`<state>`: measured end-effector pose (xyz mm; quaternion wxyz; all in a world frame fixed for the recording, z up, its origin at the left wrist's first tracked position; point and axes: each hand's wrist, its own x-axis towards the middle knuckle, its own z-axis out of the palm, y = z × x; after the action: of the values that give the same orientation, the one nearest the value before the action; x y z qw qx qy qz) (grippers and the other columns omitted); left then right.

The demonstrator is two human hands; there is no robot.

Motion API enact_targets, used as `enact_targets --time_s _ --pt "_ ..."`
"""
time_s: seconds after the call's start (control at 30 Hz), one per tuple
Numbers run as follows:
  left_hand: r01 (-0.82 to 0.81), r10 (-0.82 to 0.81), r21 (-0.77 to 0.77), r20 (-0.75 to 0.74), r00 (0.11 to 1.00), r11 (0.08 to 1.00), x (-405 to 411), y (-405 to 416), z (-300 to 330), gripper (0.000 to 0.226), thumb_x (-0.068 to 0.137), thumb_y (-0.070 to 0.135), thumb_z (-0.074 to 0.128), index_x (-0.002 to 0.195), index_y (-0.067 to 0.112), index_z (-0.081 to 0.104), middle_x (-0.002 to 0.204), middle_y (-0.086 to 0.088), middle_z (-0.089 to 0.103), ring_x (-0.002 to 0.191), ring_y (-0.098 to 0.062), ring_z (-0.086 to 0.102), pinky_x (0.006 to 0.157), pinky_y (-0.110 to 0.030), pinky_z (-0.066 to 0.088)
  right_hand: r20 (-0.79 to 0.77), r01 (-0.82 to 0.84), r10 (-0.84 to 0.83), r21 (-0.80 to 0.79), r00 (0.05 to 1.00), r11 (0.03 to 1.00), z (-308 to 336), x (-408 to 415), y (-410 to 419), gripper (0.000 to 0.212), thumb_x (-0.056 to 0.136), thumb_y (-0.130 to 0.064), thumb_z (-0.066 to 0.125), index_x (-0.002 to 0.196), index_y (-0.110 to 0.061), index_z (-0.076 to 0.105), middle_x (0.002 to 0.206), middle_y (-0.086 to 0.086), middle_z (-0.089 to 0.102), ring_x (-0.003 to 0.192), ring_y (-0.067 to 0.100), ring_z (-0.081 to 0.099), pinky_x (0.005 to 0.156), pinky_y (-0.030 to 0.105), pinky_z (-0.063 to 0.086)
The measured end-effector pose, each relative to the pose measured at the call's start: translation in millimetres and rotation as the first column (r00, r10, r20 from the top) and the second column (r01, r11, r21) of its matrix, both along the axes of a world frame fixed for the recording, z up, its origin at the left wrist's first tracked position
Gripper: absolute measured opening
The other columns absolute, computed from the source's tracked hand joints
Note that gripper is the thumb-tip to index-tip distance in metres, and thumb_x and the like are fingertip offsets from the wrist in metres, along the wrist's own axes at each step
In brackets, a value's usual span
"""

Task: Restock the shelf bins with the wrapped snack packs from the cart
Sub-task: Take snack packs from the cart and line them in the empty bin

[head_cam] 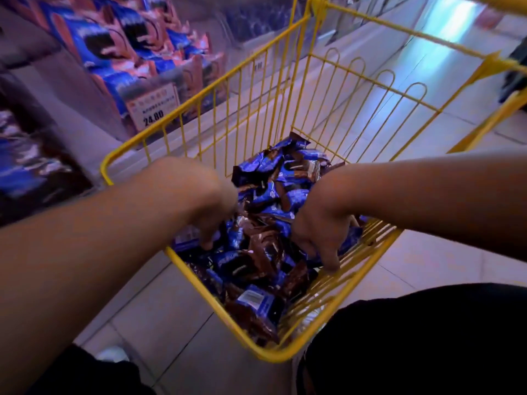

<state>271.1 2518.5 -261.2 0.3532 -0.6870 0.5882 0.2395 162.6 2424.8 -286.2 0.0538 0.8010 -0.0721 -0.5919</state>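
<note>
Head view shows our left hand (212, 216) and right hand (319, 238) down in the yellow cart (256, 89). Both reach into the snack packs (265, 252). We cannot tell if our fingers grab any; shelf bins (142, 61) sit at ten o'clock.

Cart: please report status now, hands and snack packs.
Both hands in yellow cart: left hand and right hand dug into snack packs; grip unclear. Nothing lifted yet. Shelf bins to the left, path unobstructed.

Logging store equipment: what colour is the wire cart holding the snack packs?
Yellow: the cart has bright yellow wire all round, shown clearly in the head view.
</note>
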Motion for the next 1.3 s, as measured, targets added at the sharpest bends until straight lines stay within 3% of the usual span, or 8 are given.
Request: enact_targets --time_s 0.13,0.33,0.6,0.8,0.93,1.1,1.2,1.3 --pt "-0.073 0.051 -0.22 -0.101 0.994 0.973 8 4 7 0.045 0.084 0.039 0.074 0.119 0.018 0.054 0.094 0.003 0.057 0.077 -0.017 0.052 0.047 -0.02 0.031 0.245 0.182 -0.248 0.264 0.937 0.947 12 8 -4 0.024 0.085 -0.02 0.075 0.107 -0.015 0.068 0.109 0.014 0.066 0.102 0.035 0.064 0.087 0.055 0.056" --pt "-0.212 0.078 -0.42 -0.313 0.946 0.882 33 19 32 0.034 0.086 0.043 0.07 0.113 0.026 0.059 0.101 0.004 0.064 0.087 -0.017 0.063 0.076 -0.037 0.054 0.234 -0.043 -0.044 0.351 0.971 0.935 -12 2 17 0.02 0.081 -0.021 0.081 0.095 -0.008 0.073 0.101 0.008 0.071 0.088 0.018 0.061 0.075 0.019 0.045" --pt "-0.819 0.206 -0.22 -0.903 0.376 0.53 65 46 47 0.024 0.081 0.019 0.075 0.1 0.006 0.07 0.081 -0.009 0.077 0.064 -0.014 0.073 0.048 -0.021 0.052 0.298 0.133 -0.347 0.557 0.889 0.82 45 2 -15 0.008 0.084 -0.026 0.078 0.089 -0.021 0.076 0.082 -0.014 0.071 0.079 -0.002 0.061 0.08 0.028 0.049" --pt "-0.75 0.138 -0.224 -0.912 0.387 0.622 58 60 34 0.011 0.082 0.02 0.075 0.089 0.016 0.068 0.08 -0.004 0.076 0.075 -0.018 0.074 0.057 -0.027 0.056 0.199 -0.093 0.046 0.23 0.979 0.969 -8 -5 29 0.026 0.086 -0.021 0.076 0.104 -0.003 0.071 0.098 0.013 0.066 0.083 0.022 0.053 0.062 0.021 0.029" --pt "-0.724 0.122 -0.293 -0.879 0.461 0.625 54 61 31 0.007 0.09 0.025 0.069 0.089 0.018 0.067 0.071 0.005 0.074 0.063 -0.009 0.071 0.05 -0.02 0.051 0.269 0.025 -0.107 0.292 0.957 0.956 26 9 21 0.013 0.088 -0.017 0.073 0.088 -0.004 0.069 0.082 0.007 0.061 0.079 0.021 0.052 0.073 0.034 0.04" --pt "-0.964 0.092 -0.002 -0.995 0.027 0.265 58 69 44 0.016 0.094 0.036 0.063 0.096 0.021 0.066 0.068 0.002 0.072 0.063 -0.015 0.072 0.056 -0.033 0.058 0.234 0.411 -0.839 0.787 0.491 0.46 107 9 5 0.014 0.081 -0.01 0.067 0.093 -0.002 0.068 0.085 0.018 0.072 0.072 0.022 0.072 0.057 0.025 0.056" --pt "-0.987 0.054 0.102 -0.994 -0.096 0.125 57 81 62 0.046 0.094 0.061 0.047 0.094 0.022 0.069 0.072 -0.002 0.075 0.055 -0.015 0.07 0.046 -0.031 0.054 0.035 0.26 -0.989 0.963 0.143 0.071 125 10 18 0.027 0.074 -0.015 0.064 0.093 0.003 0.066 0.074 0.017 0.071 0.059 0.023 0.072 0.047 0.028 0.057" --pt "-0.977 -0.045 0.154 -0.986 -0.162 0.148 56 103 74 0.067 0.09 0.077 0.028 0.082 0.03 0.075 0.072 -0.003 0.073 0.048 -0.016 0.063 0.042 -0.025 0.048 0.011 0.09 -1.0 0.996 -0.027 0.008 128 23 45 0.012 0.077 -0.021 0.065 0.072 -0.012 0.07 0.067 0.014 0.069 0.053 0.018 0.068 0.048 0.031 0.056"
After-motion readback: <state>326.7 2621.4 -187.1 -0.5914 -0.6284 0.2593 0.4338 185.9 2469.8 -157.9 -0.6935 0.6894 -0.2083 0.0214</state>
